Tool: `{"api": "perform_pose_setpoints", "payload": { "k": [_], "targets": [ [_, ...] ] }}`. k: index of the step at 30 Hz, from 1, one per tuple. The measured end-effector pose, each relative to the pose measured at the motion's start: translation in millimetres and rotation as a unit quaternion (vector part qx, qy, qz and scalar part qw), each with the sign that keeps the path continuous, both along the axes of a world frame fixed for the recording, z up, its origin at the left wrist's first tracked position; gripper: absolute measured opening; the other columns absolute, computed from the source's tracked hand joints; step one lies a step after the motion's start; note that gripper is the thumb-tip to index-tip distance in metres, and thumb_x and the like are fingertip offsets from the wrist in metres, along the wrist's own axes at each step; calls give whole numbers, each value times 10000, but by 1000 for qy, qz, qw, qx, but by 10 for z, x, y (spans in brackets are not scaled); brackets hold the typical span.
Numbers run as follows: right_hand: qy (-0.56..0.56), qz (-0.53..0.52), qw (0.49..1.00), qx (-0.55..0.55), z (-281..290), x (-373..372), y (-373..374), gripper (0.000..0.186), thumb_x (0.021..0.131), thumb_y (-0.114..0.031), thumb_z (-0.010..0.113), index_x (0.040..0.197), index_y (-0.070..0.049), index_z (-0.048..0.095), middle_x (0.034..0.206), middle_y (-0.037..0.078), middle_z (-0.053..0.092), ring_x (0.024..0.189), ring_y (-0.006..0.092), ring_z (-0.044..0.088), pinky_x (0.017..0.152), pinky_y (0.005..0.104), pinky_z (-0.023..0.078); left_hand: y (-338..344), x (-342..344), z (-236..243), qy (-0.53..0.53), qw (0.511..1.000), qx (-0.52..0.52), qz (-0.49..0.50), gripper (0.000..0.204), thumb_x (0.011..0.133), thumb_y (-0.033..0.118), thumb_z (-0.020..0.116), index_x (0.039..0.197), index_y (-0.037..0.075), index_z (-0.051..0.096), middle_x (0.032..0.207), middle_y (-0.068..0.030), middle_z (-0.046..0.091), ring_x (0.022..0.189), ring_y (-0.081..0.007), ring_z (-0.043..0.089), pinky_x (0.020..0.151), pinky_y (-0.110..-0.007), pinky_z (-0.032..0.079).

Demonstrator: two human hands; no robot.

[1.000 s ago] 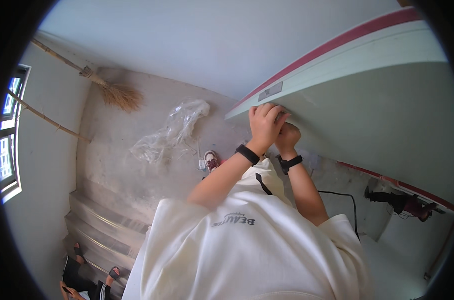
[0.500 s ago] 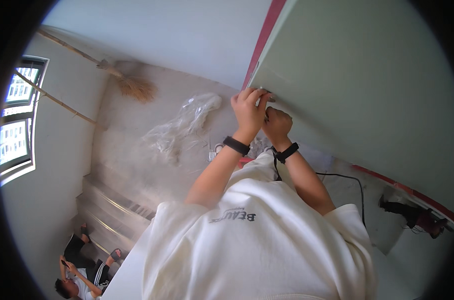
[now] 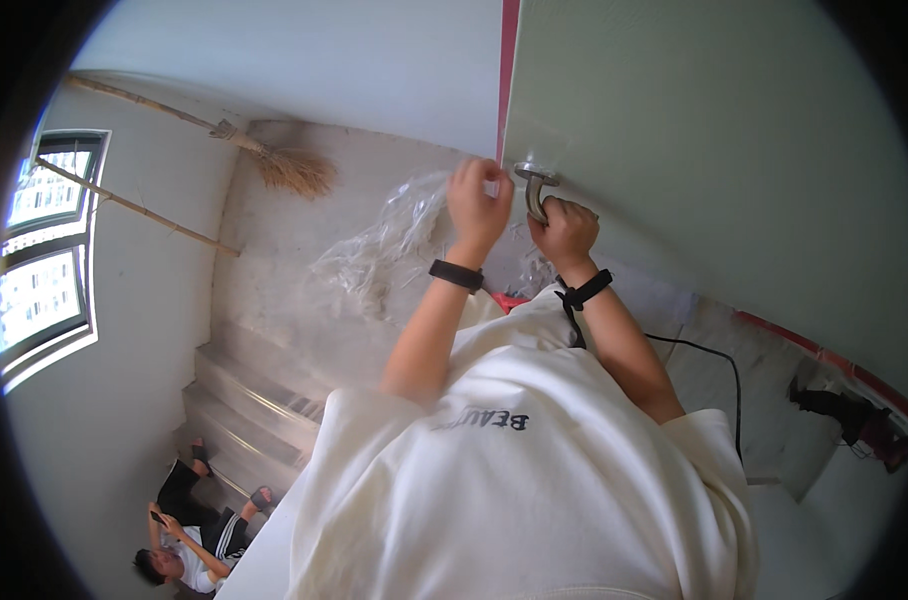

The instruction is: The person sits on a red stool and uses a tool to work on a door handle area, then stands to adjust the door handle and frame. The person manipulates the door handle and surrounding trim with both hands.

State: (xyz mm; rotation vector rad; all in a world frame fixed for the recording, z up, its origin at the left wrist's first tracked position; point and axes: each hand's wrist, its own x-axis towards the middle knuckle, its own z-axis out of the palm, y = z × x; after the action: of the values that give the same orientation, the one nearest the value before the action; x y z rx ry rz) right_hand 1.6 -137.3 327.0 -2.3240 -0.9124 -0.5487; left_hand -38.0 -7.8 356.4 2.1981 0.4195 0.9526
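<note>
A metal lever door handle (image 3: 535, 198) with a round base sticks out from the pale green door (image 3: 694, 150), near its edge. My right hand (image 3: 568, 232) is closed round the lever's free end. Beside the door's edge, just left of the handle, my left hand (image 3: 477, 208) is raised off the handle. Its fingers are curled toward the thumb, and anything between them is too small or hidden to make out. Black bands sit on both my wrists.
Crumpled clear plastic sheeting (image 3: 374, 255) lies on the dusty floor. A straw broom (image 3: 289, 170) leans at the far left. Steps (image 3: 244, 400) descend at lower left, where a person (image 3: 189, 540) sits with a phone. A black cable (image 3: 729, 375) runs at right.
My left hand has come away from the handle to the left, uncovering its base. My right hand is now wrapped round the lever. The view has shifted slightly.
</note>
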Motion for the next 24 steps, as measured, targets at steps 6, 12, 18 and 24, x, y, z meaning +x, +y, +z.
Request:
{"api": "perform_pose_setpoints", "payload": {
  "k": [6,12,18,24],
  "targets": [
    [8,-10,1000,-19,20,-49,1,242,559,-182,662,544,-126,427,493,38,474,459,261,499,429,374,371,173,-126,-21,91,995,-16,-28,121,672,56,628,760,30,548,714,-73,558,653,-242,541,571,-338,411],
    [-3,-19,1000,-2,28,-62,-6,231,573,-182,657,549,-128,434,493,38,477,442,259,491,420,374,371,49,-79,220,2,994,78,-77,158,659,100,661,799,95,588,735,-23,577,677,-198,552,611,-330,397],
    [-35,-17,999,-15,-19,-73,2,176,593,-207,657,568,-149,492,487,26,490,433,221,501,417,348,393,-152,19,233,-7,986,132,-100,180,635,190,694,775,126,601,702,13,564,674,-164,543,634,-303,365],
    [-43,-22,999,20,-34,-84,-3,177,602,-217,648,551,-155,490,470,28,480,411,219,489,397,342,384,-238,47,156,-17,995,82,-61,128,645,210,675,721,147,592,681,29,541,668,-157,527,643,-316,315]
  ]
}}
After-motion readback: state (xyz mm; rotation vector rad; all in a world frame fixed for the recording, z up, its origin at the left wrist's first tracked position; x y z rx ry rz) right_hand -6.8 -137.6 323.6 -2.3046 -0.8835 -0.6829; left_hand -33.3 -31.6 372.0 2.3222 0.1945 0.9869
